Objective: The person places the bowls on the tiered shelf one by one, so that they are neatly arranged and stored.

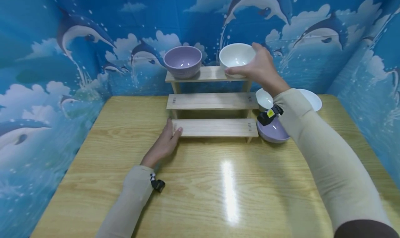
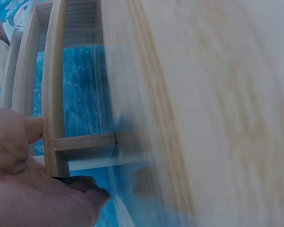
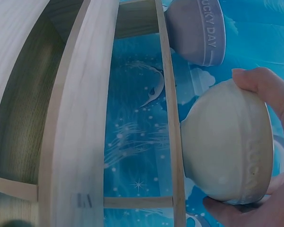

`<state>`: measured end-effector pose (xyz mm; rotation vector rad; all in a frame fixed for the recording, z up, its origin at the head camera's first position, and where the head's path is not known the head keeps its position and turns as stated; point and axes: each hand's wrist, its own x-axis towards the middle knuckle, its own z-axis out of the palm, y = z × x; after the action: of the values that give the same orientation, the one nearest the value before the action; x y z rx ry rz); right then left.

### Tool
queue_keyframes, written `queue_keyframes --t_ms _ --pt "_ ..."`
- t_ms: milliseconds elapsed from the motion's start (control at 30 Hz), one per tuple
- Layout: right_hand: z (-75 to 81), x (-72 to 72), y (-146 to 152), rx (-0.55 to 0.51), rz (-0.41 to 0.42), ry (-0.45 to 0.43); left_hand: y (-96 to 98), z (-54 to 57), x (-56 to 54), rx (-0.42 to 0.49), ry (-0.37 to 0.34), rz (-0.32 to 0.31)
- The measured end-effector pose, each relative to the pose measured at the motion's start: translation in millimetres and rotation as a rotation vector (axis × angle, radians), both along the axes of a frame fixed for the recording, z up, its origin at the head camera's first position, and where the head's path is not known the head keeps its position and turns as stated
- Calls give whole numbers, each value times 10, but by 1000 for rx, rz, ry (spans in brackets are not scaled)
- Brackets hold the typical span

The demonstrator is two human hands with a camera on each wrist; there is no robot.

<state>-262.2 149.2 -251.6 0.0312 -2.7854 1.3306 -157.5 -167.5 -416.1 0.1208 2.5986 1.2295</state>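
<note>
dolphin bkgd (image 1: 153,19), shelf (image 1: 212,101) & wht bowl (image 1: 235,57) partly behind hands (image 1: 164,142) (image 1: 264,69)

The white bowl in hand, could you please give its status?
Right hand grips white bowl at top shelf, right end. Left hand grips bottom shelf, left end. Purple bowl apart, top left; nothing visibly blocking.

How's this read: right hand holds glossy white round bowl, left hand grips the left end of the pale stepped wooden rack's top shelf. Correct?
Wrong level: the head view shows the left hand gripping the bottom shelf of the pale stepped wooden rack at its left end, not the top shelf. The right hand does hold the glossy white round bowl.
</note>
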Motion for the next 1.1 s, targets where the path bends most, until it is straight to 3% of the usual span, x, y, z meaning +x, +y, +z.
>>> queue_keyframes --t_ms 1100 --pt "27 -99 -39 -29 -14 -40 -3 -9 -2 -26 0 -4"
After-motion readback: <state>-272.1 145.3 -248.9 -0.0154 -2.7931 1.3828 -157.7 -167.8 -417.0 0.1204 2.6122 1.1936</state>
